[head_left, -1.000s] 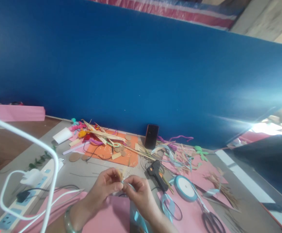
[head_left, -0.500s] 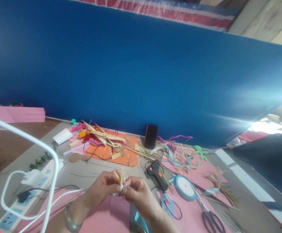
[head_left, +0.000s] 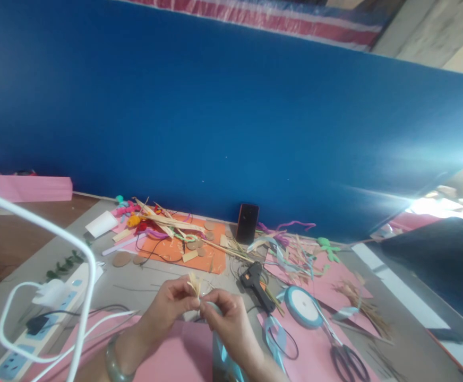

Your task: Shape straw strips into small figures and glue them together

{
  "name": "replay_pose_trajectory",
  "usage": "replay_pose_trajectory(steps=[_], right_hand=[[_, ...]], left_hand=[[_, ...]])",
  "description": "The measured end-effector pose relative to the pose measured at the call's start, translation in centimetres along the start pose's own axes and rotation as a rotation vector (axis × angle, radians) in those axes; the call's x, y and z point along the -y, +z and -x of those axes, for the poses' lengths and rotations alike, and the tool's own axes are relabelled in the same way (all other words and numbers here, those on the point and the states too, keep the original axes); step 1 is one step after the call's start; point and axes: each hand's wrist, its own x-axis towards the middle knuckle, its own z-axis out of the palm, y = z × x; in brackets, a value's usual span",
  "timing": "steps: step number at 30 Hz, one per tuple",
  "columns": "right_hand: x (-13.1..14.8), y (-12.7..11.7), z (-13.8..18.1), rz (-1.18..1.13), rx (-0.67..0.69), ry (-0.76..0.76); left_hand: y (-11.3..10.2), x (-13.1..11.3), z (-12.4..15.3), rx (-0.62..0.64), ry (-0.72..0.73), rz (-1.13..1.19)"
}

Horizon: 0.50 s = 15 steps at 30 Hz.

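In the head view my left hand (head_left: 171,305), with a bangle on its wrist, pinches a small bundle of pale straw-coloured strips (head_left: 194,285). Its frayed ends stick up above the fingertips. My right hand (head_left: 227,318) is closed just beside it, thumb and forefinger meeting the left fingertips at the bundle's base. A light blue ribbon (head_left: 224,353) shows behind the right hand and trails down below it; the pinched end is mostly hidden by the fingers. Pink paper (head_left: 179,350) lies beneath both hands.
To the right lie a black glue gun (head_left: 257,286), a ribbon spool (head_left: 303,307) and scissors (head_left: 346,358). A phone (head_left: 248,223) leans on the blue partition (head_left: 231,116). Dried strips cover an orange sheet (head_left: 213,260). A power strip (head_left: 42,331) and white cable (head_left: 90,276) stand left.
The straw-coloured strips now look more spread at the top. My right hand has shifted slightly, and the ribbon below it hangs differently. Both hands stay together in the same place.
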Motion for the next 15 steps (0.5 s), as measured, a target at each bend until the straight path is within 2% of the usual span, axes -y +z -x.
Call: replay_pose_trajectory(steps=[6,9,15], right_hand=[[0.16,-0.09,0.29,0.173,-0.005,-0.182],[0.17,-0.14,0.34,0.240,0.004,-0.252],[-0.04,0.10,0.32,0.344,-0.047,-0.388]], left_hand=[[0.35,-0.13,0.01,-0.022,-0.004,-0.010],[0.46,-0.25,0.02,-0.082,-0.006,-0.010],[0.73,-0.16,0.13,-0.126,-0.028,0.037]])
